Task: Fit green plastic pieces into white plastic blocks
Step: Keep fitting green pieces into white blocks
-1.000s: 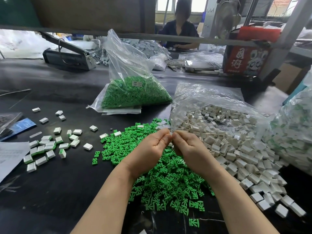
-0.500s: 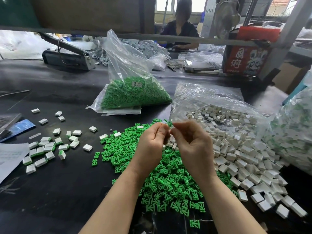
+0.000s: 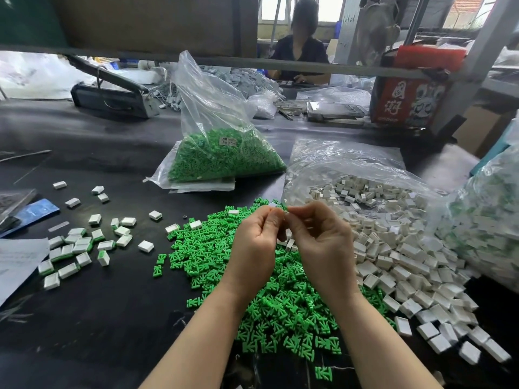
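Observation:
My left hand [image 3: 257, 242] and my right hand [image 3: 317, 242] are raised together above a heap of loose green plastic pieces [image 3: 269, 282]. Their fingertips meet and pinch one small white block with a green piece [image 3: 283, 213] between them; most of it is hidden by the fingers. A heap of white plastic blocks [image 3: 398, 262] spills from a clear bag to the right. Fitted white-and-green blocks [image 3: 75, 248] lie scattered on the left of the black table.
A clear bag of green pieces [image 3: 224, 161] stands behind the heap. Another bag of fitted blocks [image 3: 488, 226] sits at the far right. Papers [image 3: 16, 265] lie at the left edge. A person sits across the table beyond a metal bar [image 3: 280, 66].
Both hands have risen from the green heap and turned, the fingers working the pinched block. The view has shifted slightly.

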`<action>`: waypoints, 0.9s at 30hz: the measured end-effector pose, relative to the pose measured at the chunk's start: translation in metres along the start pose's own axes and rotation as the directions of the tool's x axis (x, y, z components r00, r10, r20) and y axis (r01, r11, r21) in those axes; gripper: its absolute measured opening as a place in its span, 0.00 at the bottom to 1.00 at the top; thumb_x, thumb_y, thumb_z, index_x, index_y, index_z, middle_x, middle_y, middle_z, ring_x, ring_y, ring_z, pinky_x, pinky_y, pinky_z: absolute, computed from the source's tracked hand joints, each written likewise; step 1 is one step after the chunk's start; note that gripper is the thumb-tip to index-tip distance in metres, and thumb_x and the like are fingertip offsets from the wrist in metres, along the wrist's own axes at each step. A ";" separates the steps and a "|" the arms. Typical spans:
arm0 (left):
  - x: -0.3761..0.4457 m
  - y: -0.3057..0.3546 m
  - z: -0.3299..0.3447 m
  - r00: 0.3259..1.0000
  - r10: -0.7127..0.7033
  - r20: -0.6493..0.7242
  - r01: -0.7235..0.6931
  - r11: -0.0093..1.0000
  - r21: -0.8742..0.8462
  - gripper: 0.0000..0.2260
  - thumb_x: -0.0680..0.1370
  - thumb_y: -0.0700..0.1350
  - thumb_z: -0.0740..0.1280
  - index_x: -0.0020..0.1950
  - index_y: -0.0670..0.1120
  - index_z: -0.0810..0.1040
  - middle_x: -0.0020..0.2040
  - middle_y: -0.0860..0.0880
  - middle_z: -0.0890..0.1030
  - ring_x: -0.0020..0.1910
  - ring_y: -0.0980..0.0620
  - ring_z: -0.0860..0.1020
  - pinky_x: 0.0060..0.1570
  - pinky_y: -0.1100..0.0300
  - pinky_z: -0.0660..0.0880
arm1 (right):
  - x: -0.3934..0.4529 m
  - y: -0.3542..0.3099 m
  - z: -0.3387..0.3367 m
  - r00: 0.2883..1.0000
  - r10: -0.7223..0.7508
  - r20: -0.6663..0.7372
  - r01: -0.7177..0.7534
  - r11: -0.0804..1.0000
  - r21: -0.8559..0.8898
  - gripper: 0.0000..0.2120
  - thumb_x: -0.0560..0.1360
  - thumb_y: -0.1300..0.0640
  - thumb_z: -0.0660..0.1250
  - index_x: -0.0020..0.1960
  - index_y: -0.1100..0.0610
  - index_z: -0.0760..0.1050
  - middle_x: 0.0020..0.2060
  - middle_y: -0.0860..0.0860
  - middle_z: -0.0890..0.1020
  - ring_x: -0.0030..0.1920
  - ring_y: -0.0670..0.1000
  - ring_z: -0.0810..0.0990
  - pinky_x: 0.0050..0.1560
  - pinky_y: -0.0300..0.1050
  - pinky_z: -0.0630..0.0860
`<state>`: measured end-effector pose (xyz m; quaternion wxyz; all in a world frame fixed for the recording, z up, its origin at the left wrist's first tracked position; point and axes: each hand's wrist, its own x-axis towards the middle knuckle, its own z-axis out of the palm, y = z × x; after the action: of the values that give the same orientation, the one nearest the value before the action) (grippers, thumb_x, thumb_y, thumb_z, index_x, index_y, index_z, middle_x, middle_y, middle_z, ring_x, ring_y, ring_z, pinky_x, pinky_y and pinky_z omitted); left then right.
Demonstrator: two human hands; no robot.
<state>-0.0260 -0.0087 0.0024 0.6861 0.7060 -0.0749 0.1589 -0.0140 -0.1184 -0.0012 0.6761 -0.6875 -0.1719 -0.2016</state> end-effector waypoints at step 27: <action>0.005 0.005 -0.007 0.978 -0.156 -0.140 0.111 0.952 -0.285 0.08 0.67 0.40 0.68 0.45 0.42 0.82 0.38 0.48 0.84 0.38 0.54 0.81 0.41 0.61 0.79 | 0.001 -0.002 -0.003 0.977 0.159 0.142 -0.186 0.962 0.200 0.06 0.73 0.61 0.74 0.48 0.59 0.79 0.39 0.51 0.85 0.41 0.48 0.84 0.42 0.39 0.78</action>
<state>-0.0242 -0.0012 0.0089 0.7908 0.5918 0.0073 0.1562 -0.0144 -0.1215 0.0011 0.7485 -0.6351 -0.1734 -0.0791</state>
